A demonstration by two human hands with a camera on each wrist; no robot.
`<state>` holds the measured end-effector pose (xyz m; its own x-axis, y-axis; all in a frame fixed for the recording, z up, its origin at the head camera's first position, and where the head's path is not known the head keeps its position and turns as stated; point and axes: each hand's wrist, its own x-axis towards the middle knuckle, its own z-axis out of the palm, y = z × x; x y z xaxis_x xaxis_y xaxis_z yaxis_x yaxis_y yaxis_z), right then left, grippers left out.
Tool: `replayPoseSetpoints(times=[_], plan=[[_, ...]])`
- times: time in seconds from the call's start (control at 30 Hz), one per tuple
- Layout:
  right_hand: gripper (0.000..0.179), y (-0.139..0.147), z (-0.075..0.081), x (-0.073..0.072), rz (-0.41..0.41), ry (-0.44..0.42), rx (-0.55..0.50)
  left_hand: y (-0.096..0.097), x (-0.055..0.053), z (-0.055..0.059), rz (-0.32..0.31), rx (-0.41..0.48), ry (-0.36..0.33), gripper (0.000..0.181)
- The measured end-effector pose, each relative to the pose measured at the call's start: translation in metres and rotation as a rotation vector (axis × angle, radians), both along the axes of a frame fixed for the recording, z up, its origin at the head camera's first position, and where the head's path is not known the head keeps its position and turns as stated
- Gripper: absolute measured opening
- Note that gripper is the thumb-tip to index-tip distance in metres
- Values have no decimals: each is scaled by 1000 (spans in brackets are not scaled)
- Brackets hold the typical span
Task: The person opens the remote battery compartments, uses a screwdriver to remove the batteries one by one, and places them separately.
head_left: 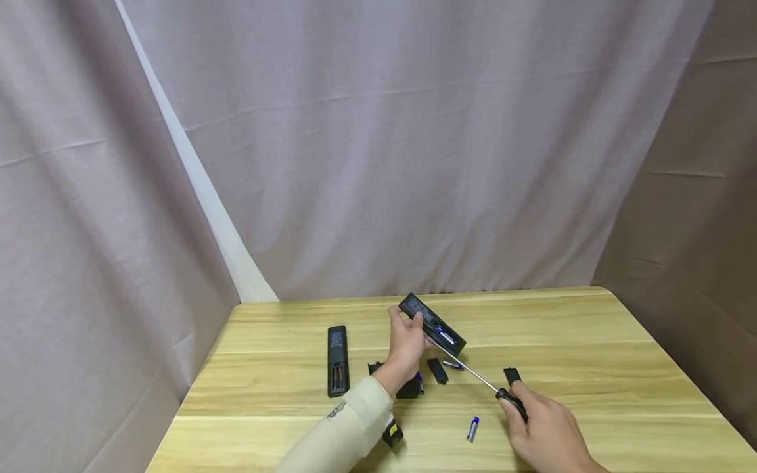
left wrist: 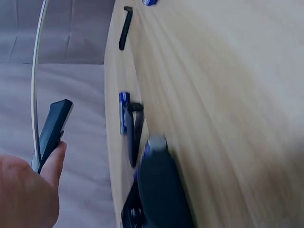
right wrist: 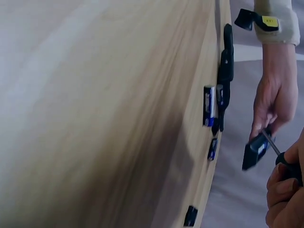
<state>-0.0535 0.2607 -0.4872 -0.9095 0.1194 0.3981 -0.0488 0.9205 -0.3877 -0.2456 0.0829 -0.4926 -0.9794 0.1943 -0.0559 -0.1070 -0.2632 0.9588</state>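
Note:
My left hand (head_left: 408, 341) grips a black remote control (head_left: 421, 307) above the table, its back turned up and its battery compartment uncovered. At least one blue-and-silver battery (head_left: 445, 336) sits in that compartment. My right hand (head_left: 547, 427) holds a screwdriver by its black handle (right wrist: 289, 172). The long metal shaft (head_left: 473, 374) slants up to the left, its tip end overlapping the remote's lower edge beside my left fingers. In the left wrist view the shaft (left wrist: 34, 85) rises past the remote (left wrist: 54, 123).
A second remote (head_left: 338, 348) lies at left with its battery slot uncovered. Loose black battery covers (head_left: 437, 371) (head_left: 512, 375) and batteries (head_left: 473, 429) (head_left: 453, 365) lie on the wooden table (head_left: 621, 368). More black parts (head_left: 408, 389) are partly hidden by my left forearm. Curtains (head_left: 414, 164) hang behind.

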Motion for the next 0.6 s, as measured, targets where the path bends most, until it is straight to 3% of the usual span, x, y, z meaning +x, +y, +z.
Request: replayPoseSetpoints(times=[0.23,0.33,0.43,0.6], plan=[[17,17,1,6,-38,24,-14,-11,-10,1,7,-20,7,34],[15,20,4,7,-37,-42,-4,-15,-12,1,5,-29,20,31],[14,22,5,7,-12,-49,17,-18,-11,2,-4,-53,41,32],[24,25,6,4,52,84,101,-20,-8,4,-33,-79,101,31]])
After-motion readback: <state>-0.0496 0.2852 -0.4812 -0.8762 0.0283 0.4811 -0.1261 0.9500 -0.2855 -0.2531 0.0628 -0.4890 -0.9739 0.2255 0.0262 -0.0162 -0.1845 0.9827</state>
